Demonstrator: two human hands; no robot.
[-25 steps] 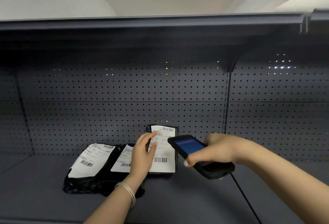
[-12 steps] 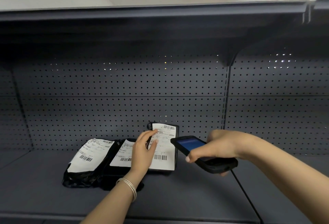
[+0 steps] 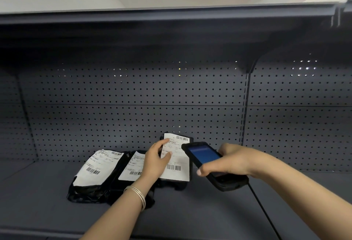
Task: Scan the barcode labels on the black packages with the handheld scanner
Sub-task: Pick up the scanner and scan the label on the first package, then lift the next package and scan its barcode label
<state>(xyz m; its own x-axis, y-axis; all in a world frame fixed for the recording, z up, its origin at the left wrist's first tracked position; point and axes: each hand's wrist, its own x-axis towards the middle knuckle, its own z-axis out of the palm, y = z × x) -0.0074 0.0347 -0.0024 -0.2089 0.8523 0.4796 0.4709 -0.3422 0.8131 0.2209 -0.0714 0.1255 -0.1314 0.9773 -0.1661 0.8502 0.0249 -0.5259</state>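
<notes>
Right hand [image 3: 231, 161] aims scanner [image 3: 206, 160] at label [image 3: 176, 160] steadied by left hand [image 3: 155, 160].

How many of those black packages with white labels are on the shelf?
3: left package lying flat, middle package beside it, right package propped upright under the left hand. More could be hidden underneath.

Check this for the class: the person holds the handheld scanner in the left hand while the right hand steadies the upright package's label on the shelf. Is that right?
Not quite: the hands are swapped. In the head view the right hand holds the handheld scanner, while the left hand steadies the upright package's label on the shelf.
</notes>
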